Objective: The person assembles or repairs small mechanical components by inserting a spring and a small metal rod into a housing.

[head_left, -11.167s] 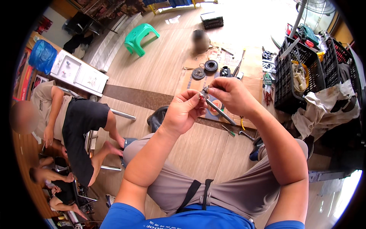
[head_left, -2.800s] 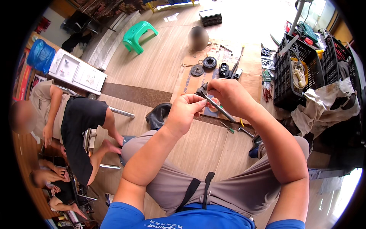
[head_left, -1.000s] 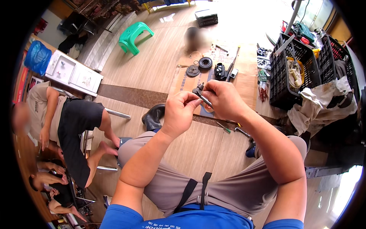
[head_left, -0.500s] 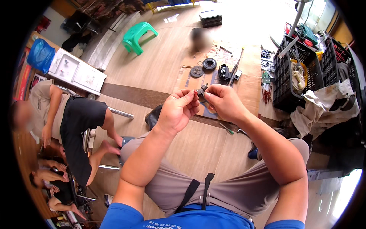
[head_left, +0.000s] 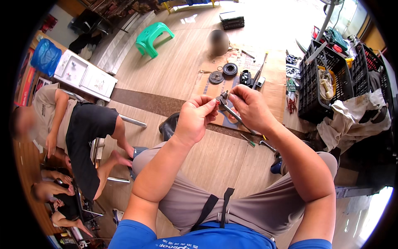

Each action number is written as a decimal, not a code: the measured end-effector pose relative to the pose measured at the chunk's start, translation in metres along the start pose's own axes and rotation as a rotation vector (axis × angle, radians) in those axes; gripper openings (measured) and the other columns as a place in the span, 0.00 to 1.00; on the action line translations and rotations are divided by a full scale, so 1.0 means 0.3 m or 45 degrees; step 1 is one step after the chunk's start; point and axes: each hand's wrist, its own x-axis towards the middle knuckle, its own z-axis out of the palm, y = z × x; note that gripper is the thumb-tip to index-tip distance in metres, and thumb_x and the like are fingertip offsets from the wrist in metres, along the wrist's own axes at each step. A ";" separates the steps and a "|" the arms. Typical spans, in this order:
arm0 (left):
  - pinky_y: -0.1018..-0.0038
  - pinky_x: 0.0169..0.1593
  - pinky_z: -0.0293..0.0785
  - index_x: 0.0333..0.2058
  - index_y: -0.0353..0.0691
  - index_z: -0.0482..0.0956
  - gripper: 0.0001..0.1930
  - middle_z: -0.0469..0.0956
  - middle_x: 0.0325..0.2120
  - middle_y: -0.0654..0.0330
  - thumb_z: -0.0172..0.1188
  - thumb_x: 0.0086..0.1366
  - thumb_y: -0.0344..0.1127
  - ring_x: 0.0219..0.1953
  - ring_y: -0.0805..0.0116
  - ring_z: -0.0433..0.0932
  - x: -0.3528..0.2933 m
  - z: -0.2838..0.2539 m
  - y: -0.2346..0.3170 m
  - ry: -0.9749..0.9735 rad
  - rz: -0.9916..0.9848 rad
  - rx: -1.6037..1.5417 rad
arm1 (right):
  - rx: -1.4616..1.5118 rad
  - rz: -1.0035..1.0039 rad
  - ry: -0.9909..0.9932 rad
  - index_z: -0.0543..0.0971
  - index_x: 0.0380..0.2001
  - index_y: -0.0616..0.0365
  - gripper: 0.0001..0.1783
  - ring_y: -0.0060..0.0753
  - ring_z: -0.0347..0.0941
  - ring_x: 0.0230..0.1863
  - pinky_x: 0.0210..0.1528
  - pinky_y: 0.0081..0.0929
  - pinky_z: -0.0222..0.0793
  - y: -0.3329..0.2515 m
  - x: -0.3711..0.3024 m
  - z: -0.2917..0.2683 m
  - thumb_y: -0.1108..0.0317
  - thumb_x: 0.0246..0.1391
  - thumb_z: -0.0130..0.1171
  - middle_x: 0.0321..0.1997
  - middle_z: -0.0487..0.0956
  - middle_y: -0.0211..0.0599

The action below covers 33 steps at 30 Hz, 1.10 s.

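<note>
My left hand is closed in a pinch, with a small red piece between thumb and forefinger. Close beside it, my right hand is closed on a dark long-handled tool. The tool's head sits between the two hands, near the red piece, and its shaft runs down under my right palm. Its exact kind is unclear. Beyond my hands, a black ring-shaped part, a dark round disc and a black housing part lie on a cardboard sheet.
Black plastic crates stand at the right, with pale cloth draped near them. A green stool is at the far left. A seated person is on the left. A green-handled screwdriver lies on the floor.
The dark tool now shows its head and shaft more plainly between and below my hands. My right hand has shifted slightly right. The view has moved a little.
</note>
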 end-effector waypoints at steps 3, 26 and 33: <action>0.77 0.36 0.77 0.37 0.37 0.77 0.03 0.80 0.31 0.62 0.58 0.67 0.29 0.31 0.74 0.78 -0.008 0.015 0.003 -0.009 0.042 0.145 | -0.094 -0.031 0.009 0.76 0.32 0.66 0.08 0.44 0.77 0.30 0.34 0.34 0.71 -0.015 -0.001 -0.011 0.69 0.59 0.56 0.27 0.79 0.49; 0.73 0.38 0.71 0.39 0.39 0.77 0.06 0.77 0.31 0.60 0.52 0.70 0.33 0.35 0.67 0.74 -0.004 0.008 0.001 -0.359 -0.125 -0.500 | -0.044 -0.156 -0.174 0.79 0.30 0.64 0.05 0.21 0.73 0.25 0.30 0.23 0.69 -0.097 -0.022 -0.045 0.72 0.54 0.62 0.22 0.78 0.39; 0.73 0.37 0.70 0.44 0.39 0.76 0.09 0.76 0.30 0.62 0.50 0.71 0.34 0.33 0.69 0.71 -0.010 0.033 -0.004 -0.373 -0.127 -0.554 | 0.022 -0.086 -0.151 0.79 0.31 0.64 0.06 0.23 0.72 0.24 0.29 0.24 0.69 -0.081 -0.025 -0.029 0.72 0.55 0.61 0.22 0.77 0.40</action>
